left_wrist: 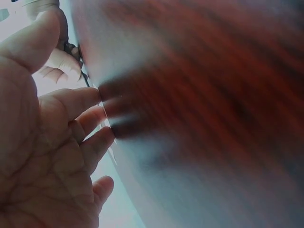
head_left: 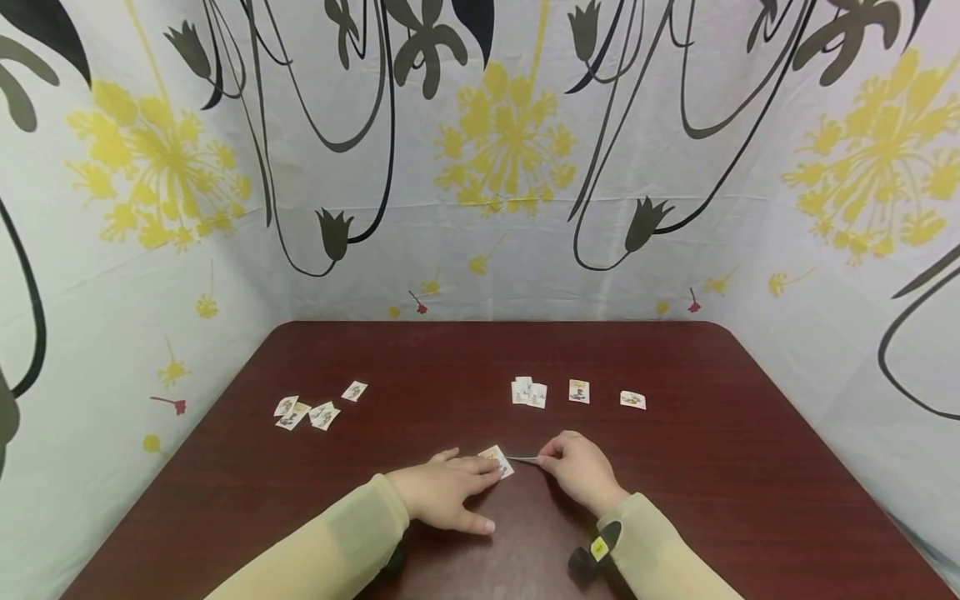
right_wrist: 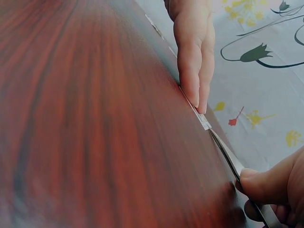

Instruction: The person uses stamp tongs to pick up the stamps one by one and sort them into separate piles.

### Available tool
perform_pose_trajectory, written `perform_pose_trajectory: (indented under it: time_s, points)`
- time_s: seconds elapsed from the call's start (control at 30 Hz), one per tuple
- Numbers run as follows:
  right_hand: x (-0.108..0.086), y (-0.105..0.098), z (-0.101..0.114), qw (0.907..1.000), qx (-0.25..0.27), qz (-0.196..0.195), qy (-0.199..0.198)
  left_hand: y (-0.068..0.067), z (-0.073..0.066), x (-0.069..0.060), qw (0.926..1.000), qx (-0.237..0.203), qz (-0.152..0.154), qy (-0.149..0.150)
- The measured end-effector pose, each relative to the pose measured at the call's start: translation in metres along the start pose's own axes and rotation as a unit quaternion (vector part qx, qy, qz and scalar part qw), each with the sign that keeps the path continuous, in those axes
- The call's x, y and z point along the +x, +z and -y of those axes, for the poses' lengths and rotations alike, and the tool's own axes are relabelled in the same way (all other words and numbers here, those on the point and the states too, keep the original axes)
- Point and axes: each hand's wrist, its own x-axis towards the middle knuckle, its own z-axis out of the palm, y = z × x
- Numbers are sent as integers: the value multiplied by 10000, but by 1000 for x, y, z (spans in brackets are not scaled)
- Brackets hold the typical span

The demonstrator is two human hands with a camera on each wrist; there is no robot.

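Note:
A small white printed card lies on the table near its middle. My left hand rests on it with straight fingers, covering part of it, the thumb spread apart. From the right, my right hand pinches a pair of thin metal tweezers between thumb and fingers. In the right wrist view the tips of the tweezers meet the near edge of the card; whether they grip it I cannot tell. The left wrist view shows the left fingertips down at table level.
Overlapping cards, another overlapping pair and a single card lie at the left back. Toward the right back are overlapping cards and two single cards, one upright, one sideways. Patterned cloth surrounds the dark red table.

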Motion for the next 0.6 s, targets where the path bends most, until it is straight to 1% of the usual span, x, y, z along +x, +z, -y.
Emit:
perform_pose_trajectory:
  time_s: [0.23,0.37,0.47,0.6]
  points:
    - [-1,0,1,10000,-71,-3,-7,0,1,-1,10000,-16,-7,-30]
    - [-1,-1,1,9999,-72,21,112,0,1,-1,9999,-81,20,-85]
    - [-1,-1,1,9998,-58,45,188,0,2,-1,9998,-79,27,-163]
    - [-1,-1,0,9998,-97,49,193,1,2,-1,9996,27,-32,-276]
